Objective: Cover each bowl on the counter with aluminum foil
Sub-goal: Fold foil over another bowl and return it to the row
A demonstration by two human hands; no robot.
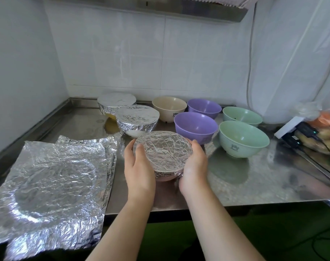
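Note:
A foil-covered bowl [163,150] sits near the counter's front edge, its pink base showing under the foil. My left hand [138,166] and my right hand [195,166] cup its sides, fingers curled round the foil rim. Two more foil-covered bowls [116,102] [137,116] stand behind it on the left. Uncovered bowls stand to the right: a cream bowl [168,108], two purple bowls [204,107] [196,126] and two green bowls [242,115] [243,138]. A stack of crinkled foil sheets [53,185] lies flat at the left and hangs over the front edge.
The steel counter [254,181] meets white tiled walls at the back and left. At the far right lie a white device with black cables [292,132] and a plastic bag of produce [322,129]. A range hood [179,8] hangs above.

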